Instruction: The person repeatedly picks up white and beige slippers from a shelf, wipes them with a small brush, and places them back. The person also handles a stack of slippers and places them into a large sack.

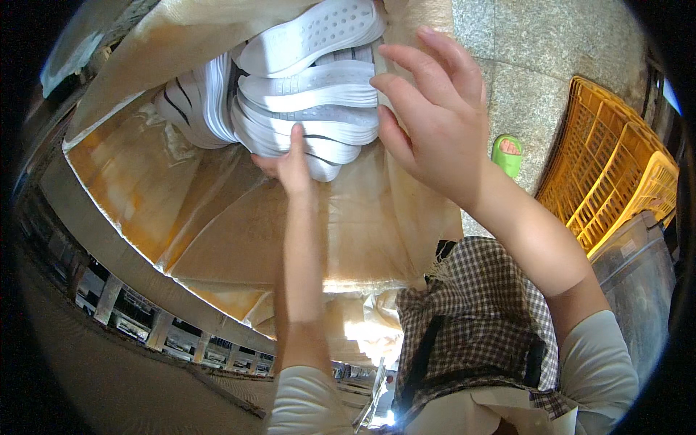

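left hand (291, 168) grasps white shoe soles (312, 90), seemingly to steady the stack on brown sheeting (246, 225); right hand (431, 109), fingers parted, grips nothing.

The left forearm (303, 254) is stretched almost straight from near to far, its wrist (299, 196) held nearly in line. The left hand (290, 165) is closed in a grip, its thumb (297, 138) pointed far, its other fingers turned left and partly hidden. The right forearm (525, 225) is angled toward the far left; the right hand (438, 116) is raised, its digits spread and loosely bent.
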A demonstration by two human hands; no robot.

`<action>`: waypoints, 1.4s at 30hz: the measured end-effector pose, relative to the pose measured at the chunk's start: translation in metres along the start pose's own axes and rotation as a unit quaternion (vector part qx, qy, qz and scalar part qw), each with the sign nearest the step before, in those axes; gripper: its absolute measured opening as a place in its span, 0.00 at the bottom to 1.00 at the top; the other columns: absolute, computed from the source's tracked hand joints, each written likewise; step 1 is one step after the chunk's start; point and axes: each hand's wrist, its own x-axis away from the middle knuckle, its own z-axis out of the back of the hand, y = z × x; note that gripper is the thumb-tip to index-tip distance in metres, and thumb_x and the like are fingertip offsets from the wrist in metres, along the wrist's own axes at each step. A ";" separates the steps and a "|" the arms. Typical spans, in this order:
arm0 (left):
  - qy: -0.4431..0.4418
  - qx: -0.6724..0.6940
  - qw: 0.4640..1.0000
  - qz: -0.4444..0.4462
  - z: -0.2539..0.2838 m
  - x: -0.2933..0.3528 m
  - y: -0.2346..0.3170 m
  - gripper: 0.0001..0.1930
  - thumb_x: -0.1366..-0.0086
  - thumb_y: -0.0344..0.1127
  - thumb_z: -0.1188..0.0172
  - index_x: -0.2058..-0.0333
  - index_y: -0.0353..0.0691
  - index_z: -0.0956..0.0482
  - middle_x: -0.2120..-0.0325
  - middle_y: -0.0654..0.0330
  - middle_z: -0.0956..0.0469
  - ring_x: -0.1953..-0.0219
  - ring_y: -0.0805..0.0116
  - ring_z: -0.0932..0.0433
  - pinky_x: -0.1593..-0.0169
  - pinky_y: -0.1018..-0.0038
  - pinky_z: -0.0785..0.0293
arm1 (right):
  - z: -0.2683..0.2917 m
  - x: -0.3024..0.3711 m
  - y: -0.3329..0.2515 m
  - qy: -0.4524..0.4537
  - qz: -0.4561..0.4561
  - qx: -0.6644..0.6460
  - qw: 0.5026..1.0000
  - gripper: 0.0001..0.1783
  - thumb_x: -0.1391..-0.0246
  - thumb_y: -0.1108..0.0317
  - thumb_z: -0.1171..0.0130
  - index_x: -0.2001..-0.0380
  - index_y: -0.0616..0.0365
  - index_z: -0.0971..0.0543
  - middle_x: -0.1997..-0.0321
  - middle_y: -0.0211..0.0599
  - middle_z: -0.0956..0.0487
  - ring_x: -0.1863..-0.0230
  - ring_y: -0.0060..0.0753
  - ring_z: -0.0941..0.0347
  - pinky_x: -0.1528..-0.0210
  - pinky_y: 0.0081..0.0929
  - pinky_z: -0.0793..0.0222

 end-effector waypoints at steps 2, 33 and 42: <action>0.097 -0.134 0.986 0.021 -0.026 0.006 0.010 0.69 0.62 0.60 0.27 0.37 0.27 0.67 0.40 0.32 0.49 0.39 0.42 0.43 0.37 0.59 0.43 | 0.001 0.002 0.001 -0.001 0.002 -0.003 1.000 0.11 0.68 0.69 0.41 0.74 0.52 0.24 0.54 0.29 0.27 0.41 0.38 0.39 0.49 0.41 0.40; 0.325 -0.548 0.765 -0.097 0.142 -0.260 -0.030 0.59 0.63 0.53 0.27 0.36 0.46 0.57 0.49 0.39 0.39 0.48 0.42 0.35 0.47 0.48 0.38 | 0.039 -0.021 -0.005 -0.265 0.050 0.186 0.945 0.12 0.58 0.69 0.44 0.66 0.58 0.22 0.49 0.47 0.26 0.39 0.47 0.39 0.33 0.44 0.57; 0.106 -0.281 0.949 -0.102 0.158 -0.286 -0.099 0.60 0.54 0.59 0.32 0.36 0.33 0.62 0.41 0.30 0.49 0.39 0.37 0.44 0.38 0.55 0.41 | 0.033 -0.015 -0.017 -0.266 0.006 0.141 0.954 0.10 0.53 0.71 0.48 0.65 0.61 0.25 0.45 0.55 0.30 0.37 0.52 0.42 0.33 0.47 0.57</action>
